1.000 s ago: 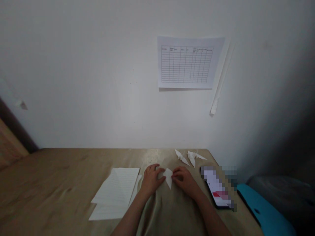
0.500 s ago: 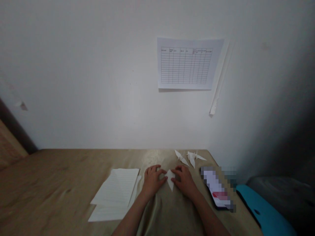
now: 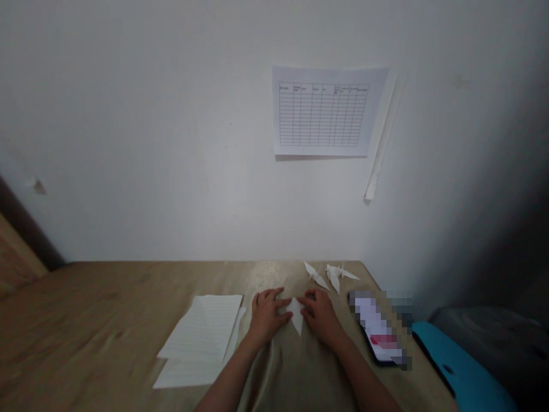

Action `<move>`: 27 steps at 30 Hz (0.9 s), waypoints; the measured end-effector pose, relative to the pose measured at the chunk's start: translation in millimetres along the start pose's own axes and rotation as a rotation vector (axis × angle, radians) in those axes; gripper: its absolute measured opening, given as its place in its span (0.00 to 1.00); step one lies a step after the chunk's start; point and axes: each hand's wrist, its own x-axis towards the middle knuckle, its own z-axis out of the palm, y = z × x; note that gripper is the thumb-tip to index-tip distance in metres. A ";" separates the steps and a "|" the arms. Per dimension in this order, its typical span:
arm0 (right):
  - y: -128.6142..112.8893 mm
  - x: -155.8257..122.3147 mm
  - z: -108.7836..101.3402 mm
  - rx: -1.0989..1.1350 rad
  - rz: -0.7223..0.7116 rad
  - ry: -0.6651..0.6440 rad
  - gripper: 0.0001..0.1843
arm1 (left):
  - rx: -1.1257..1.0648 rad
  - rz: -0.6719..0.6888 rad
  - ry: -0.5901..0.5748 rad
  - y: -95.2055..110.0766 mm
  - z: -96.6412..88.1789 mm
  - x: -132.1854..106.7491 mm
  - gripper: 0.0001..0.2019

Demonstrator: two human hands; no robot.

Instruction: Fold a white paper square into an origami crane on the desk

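A small white piece of folded paper (image 3: 297, 318) lies on the cloth-covered table between my hands, its narrow tip towards me. My left hand (image 3: 268, 315) has its thumb and forefinger at the paper's left edge. On the opposite edge, the thumb and forefinger of my right hand (image 3: 321, 315) hold the paper. Fingertips partly cover its upper part, so the folds there are hard to make out. Beyond my right hand lie several folded paper birds, among them a slender one (image 3: 316, 276) and a wider one (image 3: 333, 277).
Lined paper sheets (image 3: 206, 326) lie in a loose stack left of my left arm. A phone (image 3: 373, 326), partly blurred out, rests to the right. Past the table's right edge is a turquoise object (image 3: 458, 360). A printed table sheet (image 3: 323, 114) hangs on the wall.
My fingers have shifted slightly on the folded paper. Its upper point, visible before, now looks flatter or is covered. The lower tip sits a touch nearer to me.
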 end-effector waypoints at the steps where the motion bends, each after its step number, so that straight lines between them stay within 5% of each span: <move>1: -0.5 -0.5 -0.2 -0.001 -0.003 -0.004 0.22 | -0.006 0.002 0.001 0.2 -0.1 -0.1 0.19; 27: 1.3 4.1 2.9 0.009 0.064 -0.046 0.27 | -0.025 -0.056 -0.047 6.4 -0.1 2.9 0.23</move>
